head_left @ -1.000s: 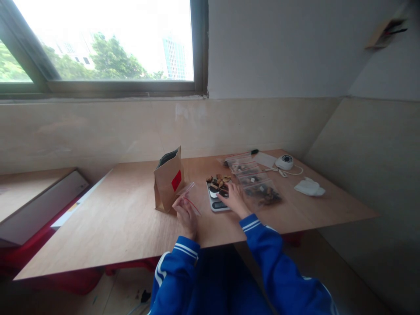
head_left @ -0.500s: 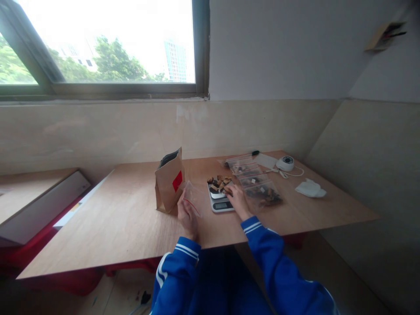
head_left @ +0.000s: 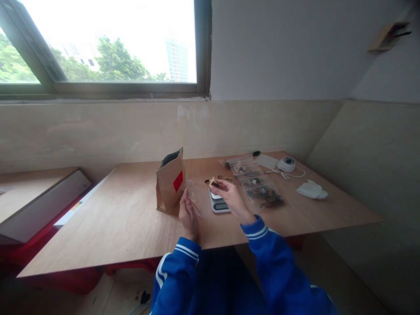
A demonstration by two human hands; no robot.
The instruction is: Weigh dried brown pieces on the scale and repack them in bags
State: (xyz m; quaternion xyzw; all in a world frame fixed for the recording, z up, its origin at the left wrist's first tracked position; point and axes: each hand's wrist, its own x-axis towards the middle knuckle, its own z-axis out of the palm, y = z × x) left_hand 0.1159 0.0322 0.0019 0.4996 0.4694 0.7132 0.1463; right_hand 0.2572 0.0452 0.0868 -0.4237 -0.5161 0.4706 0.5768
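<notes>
PASS: tabletop [head_left: 98, 223] left of paper bag [head_left: 166, 190] (wide) | BLOCKED rightward: left hand [head_left: 188, 215], scale [head_left: 219, 207], filled pouches [head_left: 260, 191]

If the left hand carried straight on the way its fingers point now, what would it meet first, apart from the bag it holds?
Probably the right side of the brown paper bag, just ahead of the left hand; depth is unclear, so it might slip past.

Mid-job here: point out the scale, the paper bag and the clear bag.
Scale [head_left: 220, 205], head view: on its display.
Paper bag [head_left: 168, 187], head view: on its broad side.
Clear bag [head_left: 196, 197], head view: on its see-through film.
</notes>
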